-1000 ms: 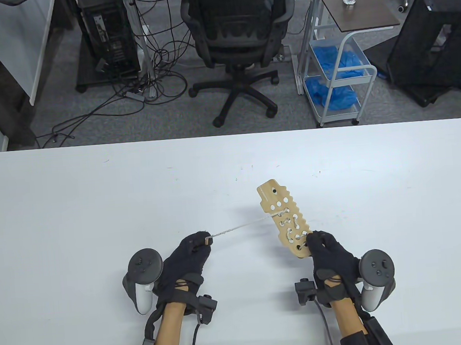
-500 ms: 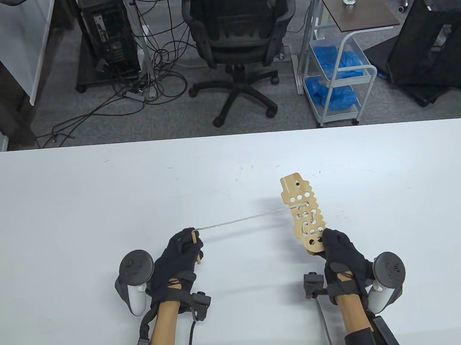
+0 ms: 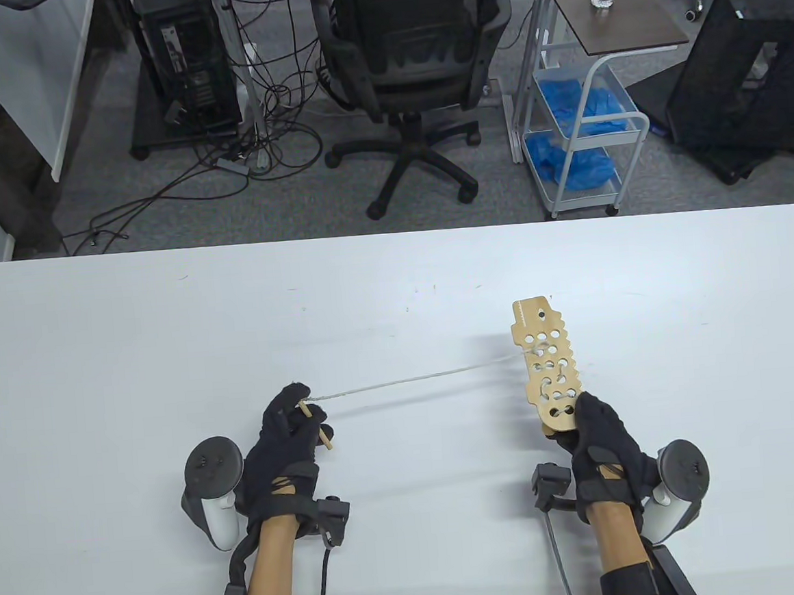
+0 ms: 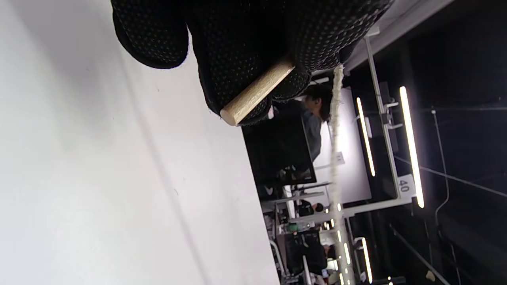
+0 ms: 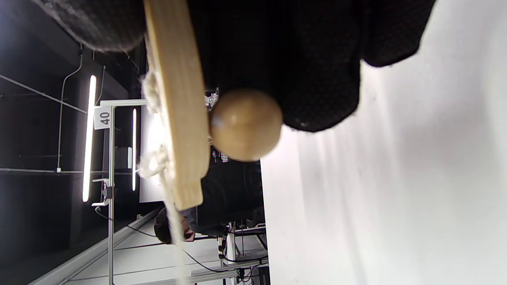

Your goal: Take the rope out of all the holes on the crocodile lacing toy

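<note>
The wooden crocodile lacing toy is held up off the white table, right of centre, by my right hand, which grips its near end. White rope runs taut from a hole in the toy's upper half leftward to my left hand. That hand pinches the wooden needle at the rope's end. In the left wrist view the needle sticks out from under my fingers, the rope trailing away. In the right wrist view the toy shows edge-on, with a wooden ball on its underside.
Beyond the table's far edge stand an office chair, a white cart with blue bags and a computer tower with cables on the floor. Bare table surface lies all around the hands.
My left hand has pulled the needle further left and toward me, lengthening the free rope. My right hand has carried the toy to the right and turned it more upright.
</note>
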